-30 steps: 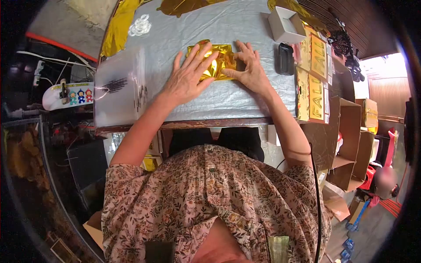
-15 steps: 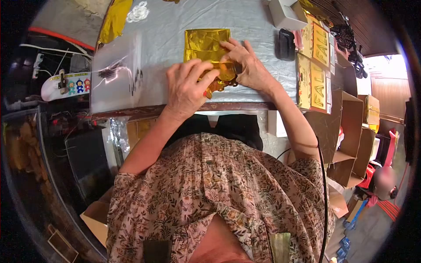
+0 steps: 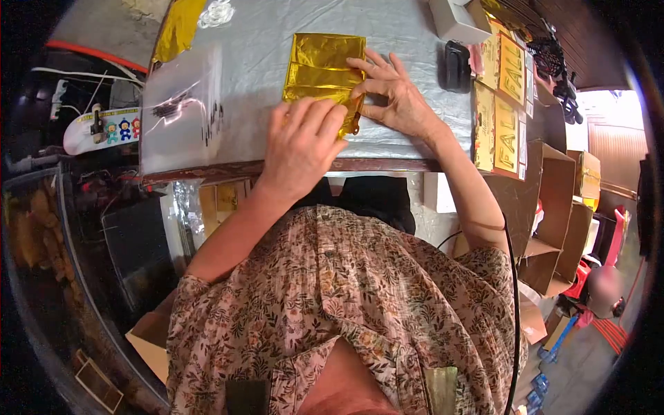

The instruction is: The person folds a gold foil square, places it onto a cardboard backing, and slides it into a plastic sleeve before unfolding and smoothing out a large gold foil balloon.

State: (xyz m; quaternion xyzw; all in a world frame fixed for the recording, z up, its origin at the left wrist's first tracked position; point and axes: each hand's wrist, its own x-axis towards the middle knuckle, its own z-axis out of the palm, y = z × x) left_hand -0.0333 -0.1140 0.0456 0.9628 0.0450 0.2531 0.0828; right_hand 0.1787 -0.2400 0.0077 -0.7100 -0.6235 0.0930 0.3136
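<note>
A shiny gold foil sheet [image 3: 326, 66] with creases across it lies on the table in front of me. My left hand [image 3: 301, 142] rests over its near part, fingers curled and closed on the foil. At the sheet's right edge, my right hand [image 3: 400, 104] pinches the foil with thumb and index finger, the other fingers stretched out along the far side. Between the hands a small amber piece [image 3: 356, 126] with a rounded edge peeks out; most of it is hidden by foil and fingers.
Clear plastic sleeves [image 3: 183, 111] lie to the left, near a white coil [image 3: 216, 12] and more gold foil [image 3: 178, 31]. On the right are a black case [image 3: 455, 67], a white box [image 3: 460, 21] and printed "FALL" packs [image 3: 508, 142]. Cardboard boxes [image 3: 553, 200] stand beyond.
The foil's near part now covers most of the amber piece, which showed more before. My left hand has shifted over the fold, and my right fingers have moved along the right edge.
</note>
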